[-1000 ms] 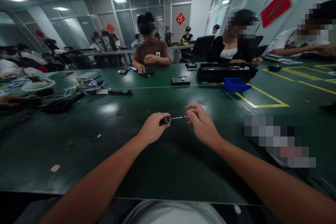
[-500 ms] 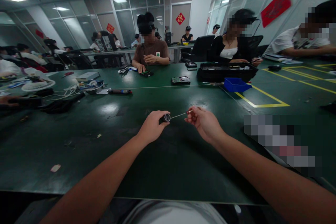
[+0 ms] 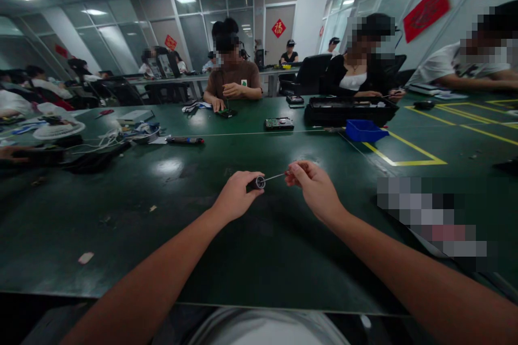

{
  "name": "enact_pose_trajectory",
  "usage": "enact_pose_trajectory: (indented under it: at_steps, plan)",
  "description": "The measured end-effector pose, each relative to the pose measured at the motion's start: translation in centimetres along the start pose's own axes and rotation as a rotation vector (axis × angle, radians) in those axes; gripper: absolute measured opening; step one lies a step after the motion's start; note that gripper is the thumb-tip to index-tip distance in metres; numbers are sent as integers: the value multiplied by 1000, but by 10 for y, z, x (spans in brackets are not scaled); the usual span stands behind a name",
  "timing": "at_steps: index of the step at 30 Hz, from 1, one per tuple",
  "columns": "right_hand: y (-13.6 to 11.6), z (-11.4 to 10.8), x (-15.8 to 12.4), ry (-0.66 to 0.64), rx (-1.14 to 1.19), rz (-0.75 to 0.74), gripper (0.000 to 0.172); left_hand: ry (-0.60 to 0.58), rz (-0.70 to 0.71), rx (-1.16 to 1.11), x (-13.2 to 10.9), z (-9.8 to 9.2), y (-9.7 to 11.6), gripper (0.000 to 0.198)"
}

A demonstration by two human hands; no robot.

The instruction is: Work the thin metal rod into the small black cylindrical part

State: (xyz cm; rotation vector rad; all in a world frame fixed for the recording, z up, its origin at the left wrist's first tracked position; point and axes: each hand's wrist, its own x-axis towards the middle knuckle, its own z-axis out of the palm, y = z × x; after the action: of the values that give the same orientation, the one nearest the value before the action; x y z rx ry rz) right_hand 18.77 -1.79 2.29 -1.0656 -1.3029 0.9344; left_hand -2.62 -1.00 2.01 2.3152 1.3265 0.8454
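Gleaming, the smooth green bench (image 3: 283,264) spreads below. Above it, the left hand (image 3: 237,195) grips a dark round tube (image 3: 260,183); the right hand (image 3: 313,186) pinches a thin metal rod (image 3: 275,177) angled to the tube's open end, its red end more covered than before.

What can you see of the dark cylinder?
The cylinder looks dark-sided, with a pale, metallic-looking ring around its round end. The left hand grips it over the table, that end turned toward the camera. A thin rod points at that end; contact is unclear. Inner detail is too small to tell.
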Motion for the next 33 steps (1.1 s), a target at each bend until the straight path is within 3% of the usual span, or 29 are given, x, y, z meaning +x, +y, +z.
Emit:
enact_pose_trajectory:
  at_steps: [6,13,19,27,33]
  plan:
    - [-16,-4,-7,-5,-377,-70,34,0,10,9,0,1,-3,39]
    - [-12,-3,-11,-91,-380,-200,14,-23,18,0,-1,4,-7,38]
    - [-9,-4,-10,-87,-421,-144,33,-21,3,-10,-1,2,-4,37]
    - [-3,-2,-9,-113,-319,-116,24,-7,2,-28,0,3,-7,37]
    - [-8,-3,-10,-116,-339,-113,39,-21,4,-24,0,2,-6,37]
